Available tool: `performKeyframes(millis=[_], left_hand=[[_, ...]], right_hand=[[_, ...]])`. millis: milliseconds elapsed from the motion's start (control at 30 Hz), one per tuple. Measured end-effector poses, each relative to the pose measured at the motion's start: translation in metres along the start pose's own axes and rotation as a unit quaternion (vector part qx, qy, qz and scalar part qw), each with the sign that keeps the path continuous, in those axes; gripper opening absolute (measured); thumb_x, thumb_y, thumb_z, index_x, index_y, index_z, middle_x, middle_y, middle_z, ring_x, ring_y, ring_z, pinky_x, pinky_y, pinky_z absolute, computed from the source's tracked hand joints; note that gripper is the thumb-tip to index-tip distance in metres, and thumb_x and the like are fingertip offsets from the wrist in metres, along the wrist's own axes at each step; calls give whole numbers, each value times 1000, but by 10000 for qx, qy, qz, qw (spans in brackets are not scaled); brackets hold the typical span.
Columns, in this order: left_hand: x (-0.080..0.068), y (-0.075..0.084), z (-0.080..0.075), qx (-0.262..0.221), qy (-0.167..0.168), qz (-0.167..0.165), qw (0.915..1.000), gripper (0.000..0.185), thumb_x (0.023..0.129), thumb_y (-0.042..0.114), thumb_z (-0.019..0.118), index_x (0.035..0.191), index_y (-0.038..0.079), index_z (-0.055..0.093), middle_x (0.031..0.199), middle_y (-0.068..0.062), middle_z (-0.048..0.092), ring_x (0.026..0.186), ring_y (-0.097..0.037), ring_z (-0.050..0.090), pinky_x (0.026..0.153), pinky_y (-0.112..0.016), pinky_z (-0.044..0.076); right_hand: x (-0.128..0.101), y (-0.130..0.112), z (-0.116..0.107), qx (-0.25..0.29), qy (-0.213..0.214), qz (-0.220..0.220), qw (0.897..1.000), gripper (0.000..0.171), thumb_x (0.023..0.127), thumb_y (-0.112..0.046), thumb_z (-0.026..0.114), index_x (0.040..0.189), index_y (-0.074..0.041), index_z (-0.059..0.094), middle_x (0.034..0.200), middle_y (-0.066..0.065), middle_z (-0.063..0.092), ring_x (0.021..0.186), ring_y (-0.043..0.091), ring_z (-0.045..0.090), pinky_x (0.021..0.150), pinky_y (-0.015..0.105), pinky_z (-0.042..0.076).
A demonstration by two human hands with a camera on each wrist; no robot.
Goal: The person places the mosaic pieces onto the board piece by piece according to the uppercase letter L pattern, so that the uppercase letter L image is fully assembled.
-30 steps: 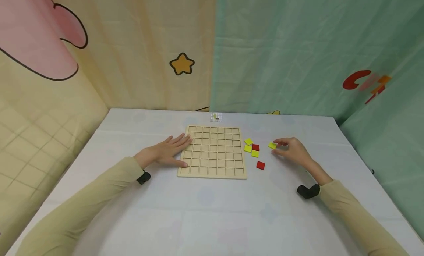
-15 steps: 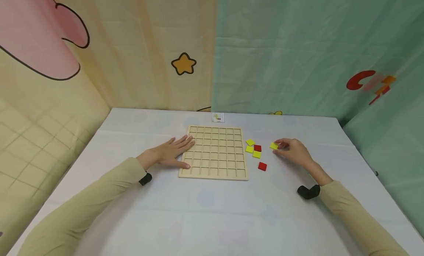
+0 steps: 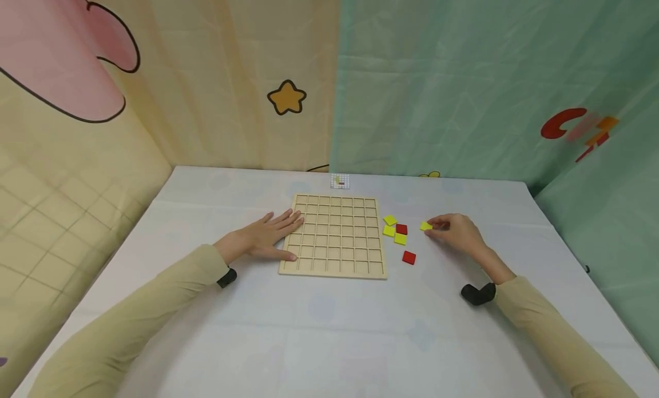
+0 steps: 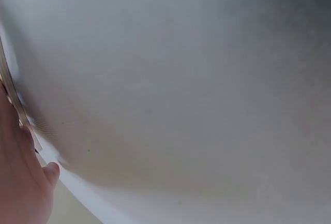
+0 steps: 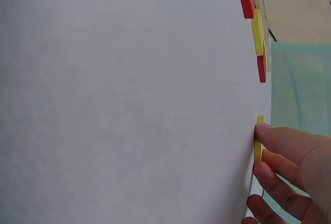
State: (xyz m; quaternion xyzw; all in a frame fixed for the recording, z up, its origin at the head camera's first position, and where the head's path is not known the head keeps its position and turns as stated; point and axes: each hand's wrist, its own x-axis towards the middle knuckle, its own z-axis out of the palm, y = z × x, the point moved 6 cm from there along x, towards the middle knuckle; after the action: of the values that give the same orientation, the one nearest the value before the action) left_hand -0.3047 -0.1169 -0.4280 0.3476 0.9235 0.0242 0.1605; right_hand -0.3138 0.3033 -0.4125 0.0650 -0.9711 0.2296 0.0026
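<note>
Left hand [image 3: 264, 238], palm down with fingers spread and clasping nothing, rests on the left edge of the pale wooden grid board [image 3: 334, 243]. Just right of that board I see three thin yellow square tiles [image 3: 389, 231] bunched with a red square tile [image 3: 401, 229], and a second red square tile [image 3: 409, 258] lying apart on the white table [image 3: 329, 335]. Farther right, the right hand [image 3: 457, 233] pinches one more yellow square tile [image 3: 425, 226], which juts leftward from its fingertips toward the board with the loose tiles between; this hand is the nearer one, and no side of the tile looks longer.
</note>
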Motion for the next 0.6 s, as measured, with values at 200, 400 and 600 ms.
performKeyframes(millis=[200, 400, 600], left_hand=[[0, 0, 1, 28, -63, -26, 10000, 96, 89, 67, 47, 156, 15, 1, 164, -5, -5, 151, -25, -5, 119, -58, 5], [-1, 2, -1, 18, -61, -15, 10000, 96, 89, 66, 48, 156, 14, 2, 163, -7, -4, 151, -27, -4, 118, -58, 5], [3, -1, -1, 122, -242, -75, 9996, 99, 87, 71, 46, 156, 17, -1, 163, -4, -7, 151, -24, -8, 119, -55, 3]], right_hand=[[1, -1, -1, -93, -141, 15, 9999, 39, 86, -25, 71, 115, 1, 68, 106, 20, 69, 91, 29, 59, 71, 32, 49], [1, -2, -3, -154, -169, -78, 9997, 37, 86, -23, 71, 113, 1, 69, 105, 20, 69, 88, 28, 59, 70, 30, 47], [2, -1, -3, -144, -100, -99, 9998, 35, 86, -24, 71, 111, 0, 70, 103, 18, 70, 86, 26, 60, 69, 31, 47]])
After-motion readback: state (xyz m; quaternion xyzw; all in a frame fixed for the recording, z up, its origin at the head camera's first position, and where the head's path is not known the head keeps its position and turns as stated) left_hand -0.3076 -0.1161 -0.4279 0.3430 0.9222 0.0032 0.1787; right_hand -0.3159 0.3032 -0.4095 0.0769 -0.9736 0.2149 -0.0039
